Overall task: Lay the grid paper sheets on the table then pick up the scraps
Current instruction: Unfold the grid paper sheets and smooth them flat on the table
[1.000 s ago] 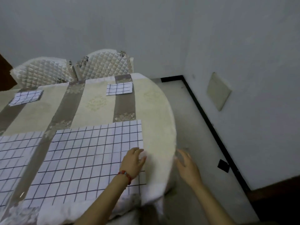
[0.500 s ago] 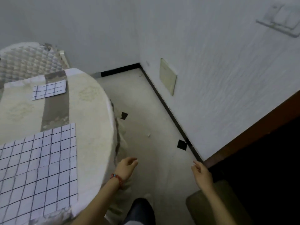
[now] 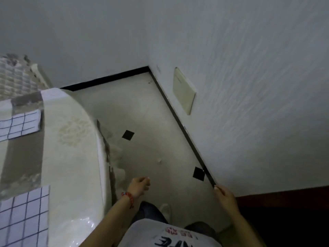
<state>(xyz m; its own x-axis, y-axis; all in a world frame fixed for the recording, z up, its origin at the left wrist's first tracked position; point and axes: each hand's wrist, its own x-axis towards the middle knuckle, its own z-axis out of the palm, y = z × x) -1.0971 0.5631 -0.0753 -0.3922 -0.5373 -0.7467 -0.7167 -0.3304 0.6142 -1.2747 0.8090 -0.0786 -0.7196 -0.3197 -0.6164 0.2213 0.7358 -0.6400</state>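
Grid-paper sheets (image 3: 23,214) lie on cream-clothed bench (image 3: 74,157); both hands empty, left hand (image 3: 139,186) loosely curled, right hand (image 3: 224,194) relaxed. Next: crouch w/ right toward small white scrap (image 3: 159,160) on floor, pinch lightly.

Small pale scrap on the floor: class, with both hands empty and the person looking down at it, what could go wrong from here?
1. The small pale scrap nearly matches the floor, so it may be overlooked.
2. The black squares could be mistaken for scraps; they may be floor inlays.
3. Bending beside the table risks brushing the near grid sheet off its edge.
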